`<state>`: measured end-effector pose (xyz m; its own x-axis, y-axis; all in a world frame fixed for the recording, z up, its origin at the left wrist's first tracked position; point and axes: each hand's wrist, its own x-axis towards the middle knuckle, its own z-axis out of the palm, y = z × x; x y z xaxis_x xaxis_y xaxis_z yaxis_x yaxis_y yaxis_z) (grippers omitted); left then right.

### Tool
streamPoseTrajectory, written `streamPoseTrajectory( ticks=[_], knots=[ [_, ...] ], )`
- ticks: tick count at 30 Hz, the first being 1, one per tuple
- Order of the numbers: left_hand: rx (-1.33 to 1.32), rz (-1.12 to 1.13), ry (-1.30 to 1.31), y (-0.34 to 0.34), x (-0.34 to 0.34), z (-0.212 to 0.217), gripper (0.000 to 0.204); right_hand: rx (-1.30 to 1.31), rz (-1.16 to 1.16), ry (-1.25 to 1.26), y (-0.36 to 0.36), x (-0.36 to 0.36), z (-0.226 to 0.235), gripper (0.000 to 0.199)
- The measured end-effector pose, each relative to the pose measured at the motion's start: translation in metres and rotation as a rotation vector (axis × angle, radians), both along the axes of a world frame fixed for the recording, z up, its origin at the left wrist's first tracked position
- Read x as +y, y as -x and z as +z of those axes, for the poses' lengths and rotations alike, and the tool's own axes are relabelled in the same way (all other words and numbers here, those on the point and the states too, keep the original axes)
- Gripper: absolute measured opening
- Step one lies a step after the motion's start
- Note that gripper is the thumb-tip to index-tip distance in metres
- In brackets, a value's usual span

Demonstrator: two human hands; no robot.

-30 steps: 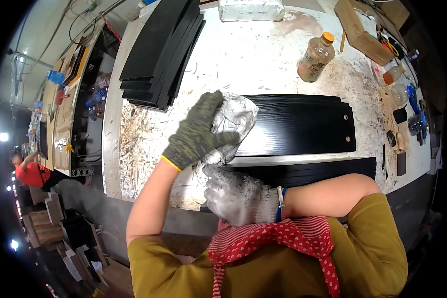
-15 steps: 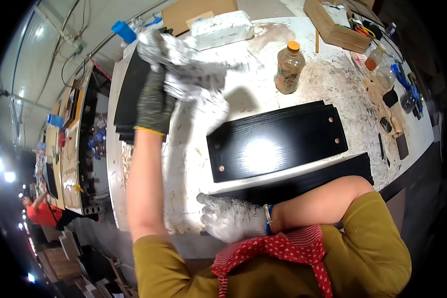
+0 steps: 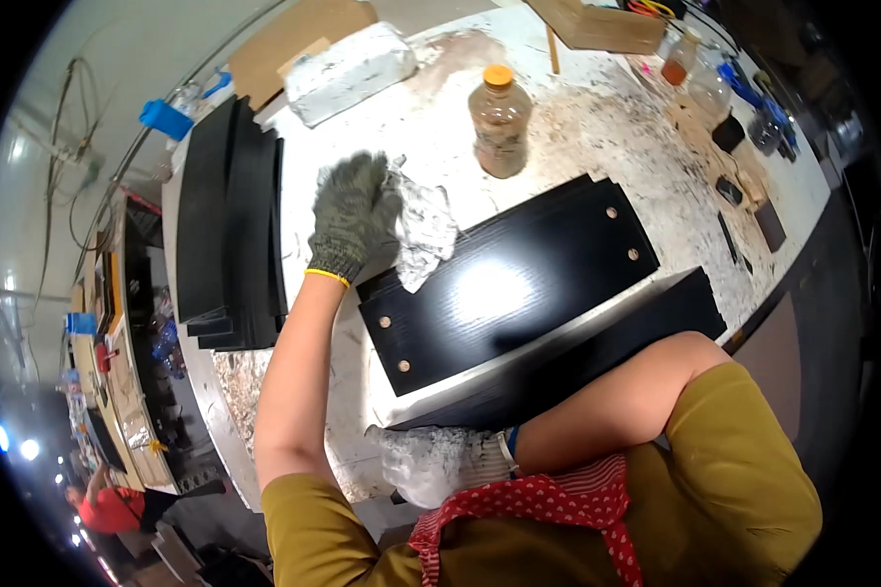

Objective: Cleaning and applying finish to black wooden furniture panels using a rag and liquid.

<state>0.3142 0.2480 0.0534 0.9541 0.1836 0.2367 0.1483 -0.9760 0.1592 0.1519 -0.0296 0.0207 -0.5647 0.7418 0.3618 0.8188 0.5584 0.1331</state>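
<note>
Green knit-gloved left hand (image 3: 352, 213) touches crumpled white cloth (image 3: 425, 230), inward from smeared white table's (image 3: 607, 127) left edge; fingers blurred, grip unclear. Smudged white-gloved right hand (image 3: 426, 466), near edge: fingers mostly hidden, can't tell.

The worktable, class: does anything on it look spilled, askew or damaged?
The white tabletop looks soiled: brownish stains spread right of the orange-capped bottle, though a fresh spill cannot be told. The black boards stacked at left look askew, their ends staggered.
</note>
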Motion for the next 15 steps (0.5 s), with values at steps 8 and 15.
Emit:
streamPoseTrajectory(
  ticks=[8, 15],
  knots=[
    [-0.298, -0.034, 1.117, -0.111, -0.1, -0.004, 0.112, 0.344, 0.258, 0.406, -0.032, 0.011, 0.054, 0.032],
    [-0.225, 0.331, 0.959, -0.134, -0.125, 0.017, 0.088, 0.221, 0.195, 0.294, -0.025, -0.013, 0.026, 0.032]
  ],
)
